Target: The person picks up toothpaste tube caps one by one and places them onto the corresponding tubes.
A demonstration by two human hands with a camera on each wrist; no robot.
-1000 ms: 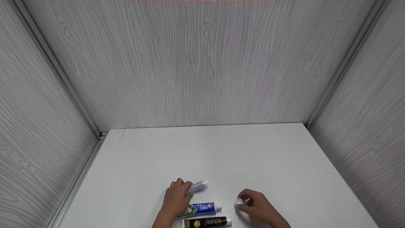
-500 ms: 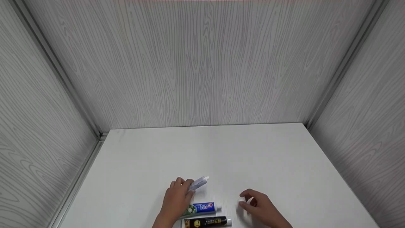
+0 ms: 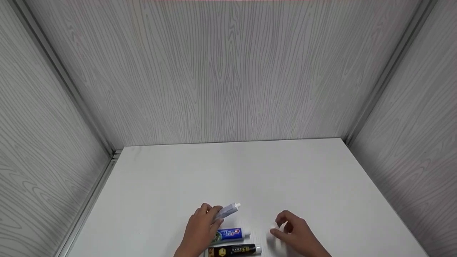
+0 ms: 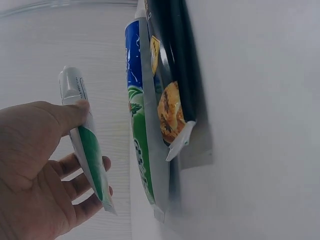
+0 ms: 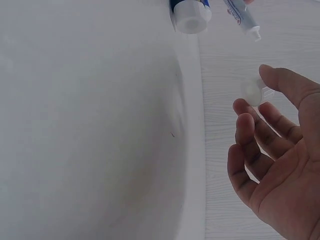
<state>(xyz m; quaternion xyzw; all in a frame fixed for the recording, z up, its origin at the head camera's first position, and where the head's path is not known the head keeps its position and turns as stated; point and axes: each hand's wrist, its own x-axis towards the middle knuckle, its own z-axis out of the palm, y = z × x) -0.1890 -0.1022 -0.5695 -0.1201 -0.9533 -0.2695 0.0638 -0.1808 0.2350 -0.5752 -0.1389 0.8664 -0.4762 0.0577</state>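
Observation:
My left hand [image 3: 200, 228] pinches a small white-and-green toothpaste tube [image 4: 90, 150] between thumb and fingers, above the table. Its narrow bare nozzle [image 5: 257, 36] points toward the right hand and tilts upward in the head view. With thumb and fingertips my right hand [image 5: 285, 135] pinches a translucent white screw cap [image 5: 251, 91], apart from the tube. In the head view, fingers mostly cover this cap. Close to the left hand lie a blue-and-green toothpaste tube [image 3: 230, 233] and a black toothpaste tube [image 3: 235, 250], side by side, both with white caps on.
A white table [image 3: 171, 175] spreads out beyond the hands. Grey wood-grain panels stand at the back [image 3: 228, 71], left [image 3: 43, 125] and right [image 3: 410, 125]. The two lying tubes sit near the bottom of the head view.
My left hand has raised the small tube's nozzle end and shifted slightly right with it. The right hand has moved a little right, still pinching the cap. The lying tubes stay put.

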